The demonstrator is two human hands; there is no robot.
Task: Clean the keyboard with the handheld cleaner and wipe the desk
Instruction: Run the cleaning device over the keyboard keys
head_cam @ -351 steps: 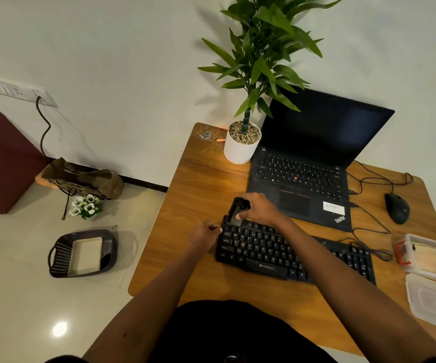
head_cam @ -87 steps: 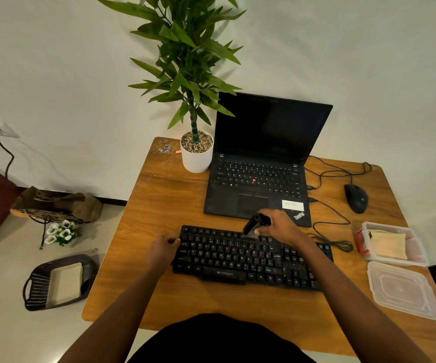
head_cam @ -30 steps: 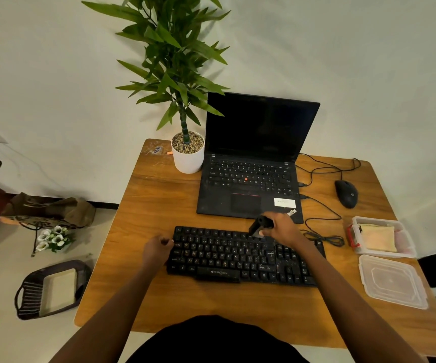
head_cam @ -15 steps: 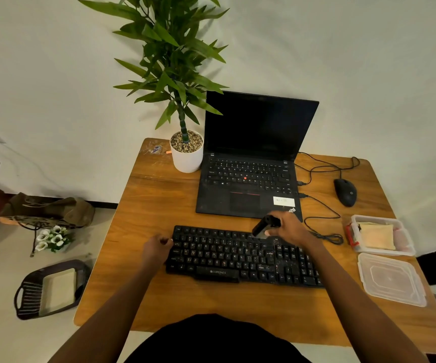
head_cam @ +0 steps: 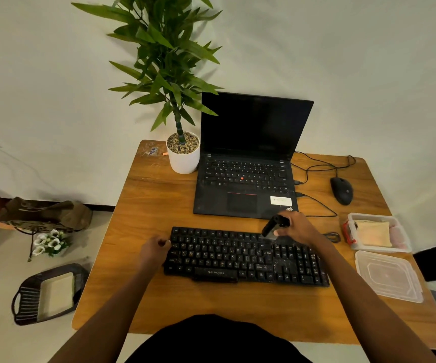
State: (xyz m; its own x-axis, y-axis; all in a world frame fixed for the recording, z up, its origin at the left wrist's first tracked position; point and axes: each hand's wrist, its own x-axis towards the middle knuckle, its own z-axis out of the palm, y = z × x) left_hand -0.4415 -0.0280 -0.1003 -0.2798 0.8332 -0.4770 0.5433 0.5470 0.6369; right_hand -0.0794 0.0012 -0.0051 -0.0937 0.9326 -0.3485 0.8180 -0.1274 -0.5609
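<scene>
two hands are in my view, both at the black keyboard (head_cam: 238, 255), which lies flat across the near middle of the wooden desk (head_cam: 154, 205). the right hand (head_cam: 296, 229) grips the handheld cleaner (head_cam: 273, 226), a small black tool, with the fingers curled round its body. the cleaner is tilted, its top end leaning to the left, and its lower tip is down at the far edge of the keyboard, about where the main keys end and the number keys begin. it is just in front of the right front corner of the laptop (head_cam: 248, 163). the left hand (head_cam: 154, 251) holds the left end of the keyboard, fingers curled against its edge near the far corner. i see pale specks on many keys.

the laptop stands open behind the keyboard with a dark screen. a potted plant (head_cam: 183, 155) in a white pot is just beside its left side. a black mouse (head_cam: 341, 191) lies to the right of the laptop, its cable running along the back of the desk. at the right edge of the desk there is a clear plastic box (head_cam: 351, 218) with a yellow cloth (head_cam: 372, 233) inside, and its lid (head_cam: 388, 276) lies flat just in front of it. on the floor to the left i see a dark tray (head_cam: 25, 297), a brown bag (head_cam: 46, 213) and white flowers (head_cam: 50, 242).
</scene>
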